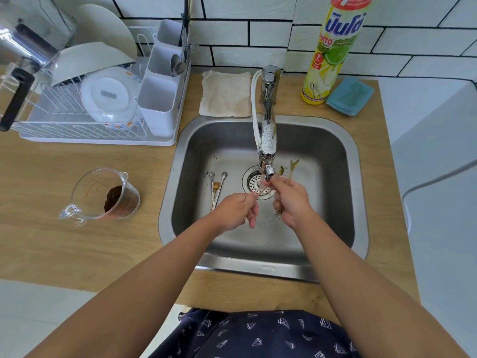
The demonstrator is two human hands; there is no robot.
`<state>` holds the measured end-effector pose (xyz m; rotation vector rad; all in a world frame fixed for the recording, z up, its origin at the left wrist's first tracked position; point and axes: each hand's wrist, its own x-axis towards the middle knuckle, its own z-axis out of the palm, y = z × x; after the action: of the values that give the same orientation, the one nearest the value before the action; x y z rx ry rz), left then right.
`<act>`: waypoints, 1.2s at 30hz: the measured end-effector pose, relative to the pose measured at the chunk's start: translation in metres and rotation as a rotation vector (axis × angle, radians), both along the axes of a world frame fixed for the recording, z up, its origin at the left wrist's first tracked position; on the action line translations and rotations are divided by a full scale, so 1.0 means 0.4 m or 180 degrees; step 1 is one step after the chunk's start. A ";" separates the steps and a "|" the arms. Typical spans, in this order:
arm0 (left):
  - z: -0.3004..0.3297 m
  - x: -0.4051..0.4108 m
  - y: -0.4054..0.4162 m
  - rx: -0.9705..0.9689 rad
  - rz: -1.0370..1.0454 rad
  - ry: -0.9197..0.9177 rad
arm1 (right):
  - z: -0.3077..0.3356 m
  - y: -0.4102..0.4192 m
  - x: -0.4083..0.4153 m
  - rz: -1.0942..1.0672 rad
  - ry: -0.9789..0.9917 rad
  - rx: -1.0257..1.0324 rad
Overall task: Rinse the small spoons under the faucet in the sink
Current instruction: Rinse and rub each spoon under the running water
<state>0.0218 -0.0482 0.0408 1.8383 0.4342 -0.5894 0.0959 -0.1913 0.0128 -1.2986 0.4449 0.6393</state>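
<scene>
Fingers (pixel 254 196) of left hand (pixel 233 211) pinch a small spoon (pixel 261 191) w/ right hand (pixel 290 200), long axis crosswise between them under faucet (pixel 268 140); more spoons (pixel 216 184) lie left in sink (pixel 333 156), nearer left hand.

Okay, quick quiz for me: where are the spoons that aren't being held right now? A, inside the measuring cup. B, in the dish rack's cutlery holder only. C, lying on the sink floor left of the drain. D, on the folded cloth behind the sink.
C: the loose small spoons lie on the floor of the sink, left of the drain and beside the left hand.
</scene>
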 end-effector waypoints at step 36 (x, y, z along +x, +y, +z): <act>-0.009 -0.014 -0.004 0.0423 0.0158 -0.0144 | -0.006 0.042 -0.058 0.0508 -0.0082 -0.0328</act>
<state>0.0161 -0.0497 0.0370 1.9577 0.4974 -0.4940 0.0726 -0.1743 0.0105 -1.4489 0.3592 0.7399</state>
